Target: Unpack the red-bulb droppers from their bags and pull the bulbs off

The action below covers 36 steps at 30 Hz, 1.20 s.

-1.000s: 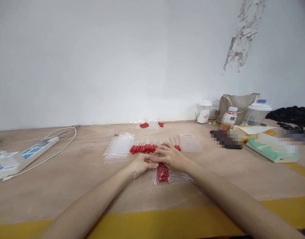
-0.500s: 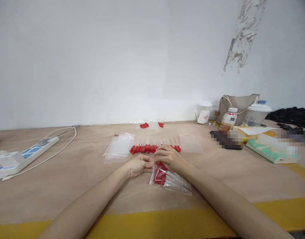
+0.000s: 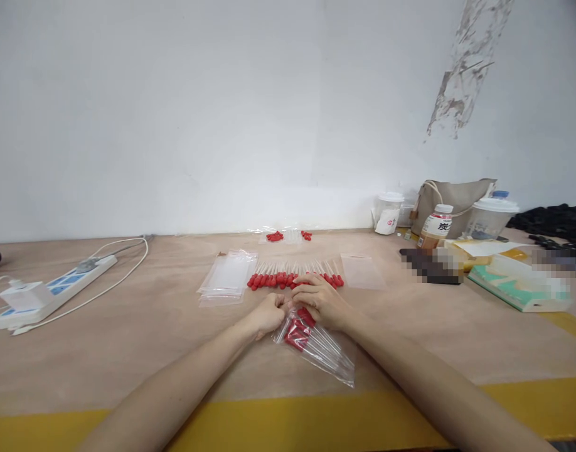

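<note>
A clear plastic bag (image 3: pixel 332 361) lies tilted on the table, with several red-tipped sticks (image 3: pixel 297 334) inside it. My left hand (image 3: pixel 268 314) is closed, its fingers pinching the bag's upper left edge. From the right, my right hand (image 3: pixel 320 301) curls over the same end and grips the bag; its fingertips partly hide the edge. Just beyond both hands runs a row of loose red-tipped sticks (image 3: pixel 269 280), pale ends pointing to the wall. Left of the row is a stack of flat clear bags (image 3: pixel 228 276), and right of it a flat bag (image 3: pixel 363 272).
More red-tipped sticks (image 3: pixel 275 236) on clear plastic lie by the wall. A power strip (image 3: pixel 64 292) with white cables is at left. To the right stand a lidded cup (image 3: pixel 388 213), a bottle (image 3: pixel 436 227), a grey pouch (image 3: pixel 457 194) and a green-and-white box (image 3: pixel 518 282).
My left hand has turned and its fingers have closed in on the bag's edge. The bag has swung, its lower end shifting left and toward me. My right hand stays nearly in place.
</note>
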### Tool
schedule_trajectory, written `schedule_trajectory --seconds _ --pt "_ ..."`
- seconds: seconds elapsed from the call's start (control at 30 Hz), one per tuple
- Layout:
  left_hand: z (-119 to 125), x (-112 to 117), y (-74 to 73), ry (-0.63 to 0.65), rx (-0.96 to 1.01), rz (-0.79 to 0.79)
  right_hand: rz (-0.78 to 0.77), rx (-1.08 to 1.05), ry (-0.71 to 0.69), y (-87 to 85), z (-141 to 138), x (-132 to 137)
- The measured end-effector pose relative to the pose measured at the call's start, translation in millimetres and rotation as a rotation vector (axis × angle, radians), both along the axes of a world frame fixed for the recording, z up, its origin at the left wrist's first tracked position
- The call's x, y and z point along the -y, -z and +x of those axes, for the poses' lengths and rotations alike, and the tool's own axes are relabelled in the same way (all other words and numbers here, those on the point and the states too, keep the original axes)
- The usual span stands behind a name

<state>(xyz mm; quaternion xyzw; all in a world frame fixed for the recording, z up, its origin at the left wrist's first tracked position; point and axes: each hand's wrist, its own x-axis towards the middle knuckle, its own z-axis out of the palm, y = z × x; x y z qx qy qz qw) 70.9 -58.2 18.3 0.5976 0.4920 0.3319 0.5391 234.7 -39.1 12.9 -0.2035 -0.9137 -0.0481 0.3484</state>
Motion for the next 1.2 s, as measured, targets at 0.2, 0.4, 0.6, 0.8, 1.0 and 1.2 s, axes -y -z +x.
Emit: schedule_trajectory --seconds 0.2,0.4,0.6,0.8,1.0,1.2 --pt "-0.4 -2.4 6.1 -0.025 -0.050 0.070 -0.033 -0.028 0.019 1.8 -5.2 4.4" --pt "-4.6 -4.1 8.3 -0.018 0.004 0.095 -0.176 -0.049 -0.016 -2.8 -6.7 13.1" --pt "-5.1 -1.9 11.9 -0.141 0.115 0.062 -0.432 -0.173 0.173 -21.6 6.1 15.2" --pt "-7.5 -1.5 3.8 -0.010 0.044 -0.058 -0.703 0.020 0.265 -23.5 26.5 27.4" --pt "-22.2 -0.4 -12.5 0.298 -0.112 0.152 -0.704 0.118 0.133 -10.1 52.1 38.1" --pt "-33.4 -0.6 -7.4 0.312 -0.215 0.228 -0.672 0.246 0.066 -16.0 51.4 27.3"
